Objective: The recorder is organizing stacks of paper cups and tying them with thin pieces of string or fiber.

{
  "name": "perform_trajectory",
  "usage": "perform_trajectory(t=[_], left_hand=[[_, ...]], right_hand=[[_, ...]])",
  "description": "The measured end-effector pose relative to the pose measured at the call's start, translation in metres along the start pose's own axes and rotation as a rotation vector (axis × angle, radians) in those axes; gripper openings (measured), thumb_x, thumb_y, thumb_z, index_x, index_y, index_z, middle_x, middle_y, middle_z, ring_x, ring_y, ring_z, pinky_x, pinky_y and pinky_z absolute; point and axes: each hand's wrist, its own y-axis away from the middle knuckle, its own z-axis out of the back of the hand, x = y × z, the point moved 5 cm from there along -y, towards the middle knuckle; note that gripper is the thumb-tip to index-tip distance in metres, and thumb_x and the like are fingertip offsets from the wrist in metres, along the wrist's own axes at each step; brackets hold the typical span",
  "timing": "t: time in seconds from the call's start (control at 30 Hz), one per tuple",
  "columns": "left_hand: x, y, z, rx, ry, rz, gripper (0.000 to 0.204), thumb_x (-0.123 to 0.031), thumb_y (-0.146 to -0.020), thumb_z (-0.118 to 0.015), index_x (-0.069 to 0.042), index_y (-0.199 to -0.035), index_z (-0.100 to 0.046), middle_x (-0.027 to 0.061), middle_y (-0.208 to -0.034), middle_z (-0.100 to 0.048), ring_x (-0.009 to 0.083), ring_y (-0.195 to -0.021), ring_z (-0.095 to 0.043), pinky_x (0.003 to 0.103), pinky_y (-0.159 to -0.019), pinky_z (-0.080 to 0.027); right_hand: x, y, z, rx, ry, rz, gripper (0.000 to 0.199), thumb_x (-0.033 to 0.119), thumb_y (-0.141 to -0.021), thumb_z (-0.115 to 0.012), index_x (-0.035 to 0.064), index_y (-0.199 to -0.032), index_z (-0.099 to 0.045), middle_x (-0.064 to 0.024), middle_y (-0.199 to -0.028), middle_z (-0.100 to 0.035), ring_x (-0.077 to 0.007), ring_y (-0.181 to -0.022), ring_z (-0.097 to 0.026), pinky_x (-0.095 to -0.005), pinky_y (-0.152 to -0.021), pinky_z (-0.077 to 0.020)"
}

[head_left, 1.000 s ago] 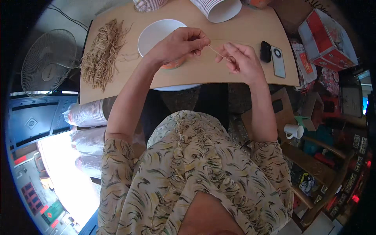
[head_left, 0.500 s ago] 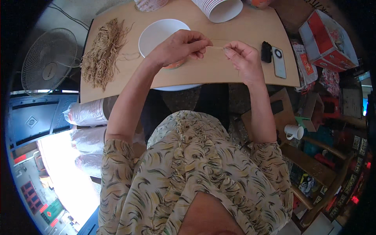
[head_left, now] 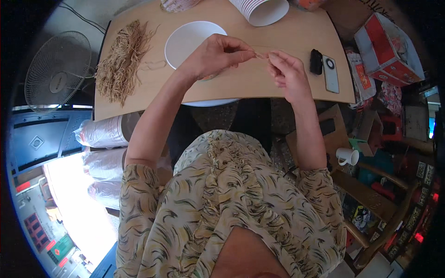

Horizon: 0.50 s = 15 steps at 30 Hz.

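Note:
Over the table, my left hand (head_left: 218,58) and my right hand (head_left: 289,74) are each pinched on a thin tan strand (head_left: 261,56). A short bit of it, seemingly looped or twisted, shows between the fingertips. At the table's left lies a bundle of similar tan strands (head_left: 119,67), loose and tangled, with a few stray ends toward the middle. A round white lid or bowl (head_left: 187,39) sits behind my left hand, which covers part of it. Something small and colourful under that hand is mostly hidden.
White paper tubs (head_left: 269,15) lie stacked on their side at the back. A phone (head_left: 331,74) and a black case (head_left: 315,61) rest on the wooden table (head_left: 259,88) at right. A fan (head_left: 58,69) stands left; a mug (head_left: 347,156) is lower right.
My hands have come closer together, and the right one has turned with its fingers curled in more. The strand between them has gone from straight and taut to a shorter, bent length.

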Motion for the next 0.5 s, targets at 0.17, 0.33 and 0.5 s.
perform_trajectory(t=[0.17, 0.33, 0.5], left_hand=[[-0.0031, 0.0025, -0.0009, -0.072, 0.066, 0.067, 0.023, -0.022, -0.098, -0.068, -0.004, -0.109, -0.074, -0.0014, -0.065, -0.058, 0.002, -0.045, -0.045, 0.021, -0.038, -0.031], [-0.0051, 0.0031, 0.0007, -0.061, 0.053, 0.067, 0.022, -0.022, -0.096, -0.069, -0.004, -0.107, -0.076, -0.0008, -0.075, -0.065, 0.0038, -0.059, -0.053, 0.021, -0.052, -0.041], [-0.0004, 0.0026, 0.0033, -0.034, 0.01, 0.032, 0.025, -0.026, -0.099, -0.065, -0.004, -0.108, -0.073, -0.0018, -0.069, -0.06, 0.0031, -0.052, -0.05, 0.02, -0.044, -0.038]], right_hand=[[-0.0018, -0.0005, -0.0018, 0.022, -0.017, 0.003, 0.035, 0.037, -0.101, -0.059, 0.0048, -0.107, -0.07, 0.0045, -0.066, -0.049, -0.0016, -0.051, -0.033, -0.0193, -0.044, -0.0236], [-0.0022, -0.002, 0.0024, -0.028, 0.11, 0.059, 0.027, 0.031, -0.099, -0.064, 0.0051, -0.104, -0.07, 0.0048, -0.066, -0.051, -0.0008, -0.053, -0.037, -0.0186, -0.045, -0.0258], [0.0064, -0.0018, 0.0037, -0.079, 0.207, 0.171, 0.016, 0.018, -0.093, -0.072, 0.0036, -0.1, -0.072, 0.0047, -0.07, -0.057, -0.0009, -0.059, -0.045, -0.0176, -0.051, -0.0343]])
